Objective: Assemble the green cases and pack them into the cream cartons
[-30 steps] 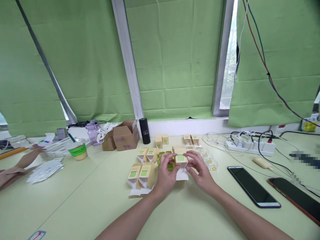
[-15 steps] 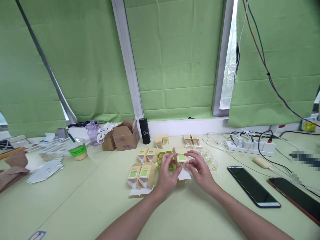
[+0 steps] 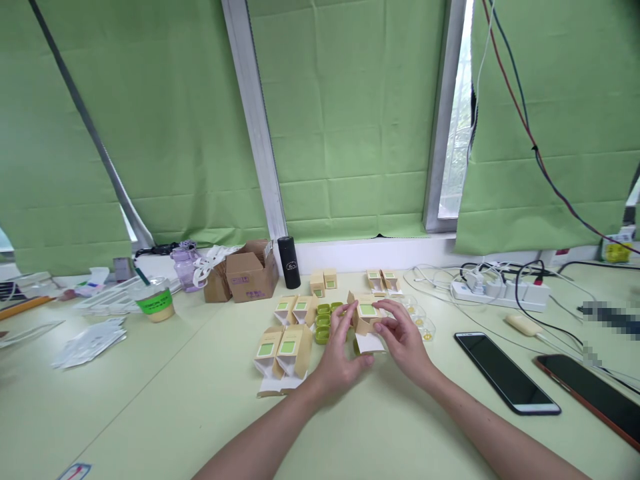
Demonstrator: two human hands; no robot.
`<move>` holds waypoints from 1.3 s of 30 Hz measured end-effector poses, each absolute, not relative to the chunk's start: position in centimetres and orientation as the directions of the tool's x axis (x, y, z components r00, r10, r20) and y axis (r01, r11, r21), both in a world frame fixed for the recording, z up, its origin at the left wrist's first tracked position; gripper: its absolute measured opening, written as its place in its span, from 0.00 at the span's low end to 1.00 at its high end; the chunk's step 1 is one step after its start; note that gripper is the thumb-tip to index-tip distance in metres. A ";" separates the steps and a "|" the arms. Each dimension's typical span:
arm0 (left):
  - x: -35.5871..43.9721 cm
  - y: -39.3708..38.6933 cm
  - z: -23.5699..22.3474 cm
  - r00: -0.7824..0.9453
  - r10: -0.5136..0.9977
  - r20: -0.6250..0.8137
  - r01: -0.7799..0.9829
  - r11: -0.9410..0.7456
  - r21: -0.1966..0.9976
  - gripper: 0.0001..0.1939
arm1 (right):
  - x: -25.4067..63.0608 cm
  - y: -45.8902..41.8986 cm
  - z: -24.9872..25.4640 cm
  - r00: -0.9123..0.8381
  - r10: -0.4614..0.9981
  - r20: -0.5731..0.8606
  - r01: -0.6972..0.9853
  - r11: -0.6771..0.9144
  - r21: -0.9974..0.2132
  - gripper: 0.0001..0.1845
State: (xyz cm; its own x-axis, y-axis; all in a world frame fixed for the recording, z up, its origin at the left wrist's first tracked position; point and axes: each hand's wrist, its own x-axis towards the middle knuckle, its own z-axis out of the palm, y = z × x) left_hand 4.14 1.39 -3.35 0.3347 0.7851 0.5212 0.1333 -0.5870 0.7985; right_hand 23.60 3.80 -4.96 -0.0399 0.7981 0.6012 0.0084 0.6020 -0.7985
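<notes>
A small tan cardboard box (image 3: 367, 311) with a green label and an open white flap is in front of me. My right hand (image 3: 407, 340) grips its right side between thumb and fingers. On the box's left, my left hand (image 3: 340, 357) has its fingertips against or very near the side, with the thumb spread away below the flap. Beside those fingers lie green plastic cups (image 3: 323, 320) joined in a tray, partly hidden by the hand. To the left stand open boxes, a larger pair (image 3: 289, 350) and a smaller pair (image 3: 304, 307).
Clear plastic cups (image 3: 425, 327) with yellow bits lie right of my hand. More small boxes (image 3: 383, 280) stand behind. A phone (image 3: 507, 373), a second phone (image 3: 590, 393) and a power strip (image 3: 500, 293) with cables are at right. A drink cup (image 3: 156, 301) stands left.
My left thumb has come away from the box and moved down and right. The box has tilted a little in my right hand. A brown sleeve at far left has withdrawn.
</notes>
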 end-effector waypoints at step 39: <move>4.6 2.3 -3.8 0.126 0.888 0.442 -0.140 -0.425 0.894 0.31 | 23.4 2.5 -4.8 -0.206 0.740 0.641 -0.006 0.654 -0.757 0.22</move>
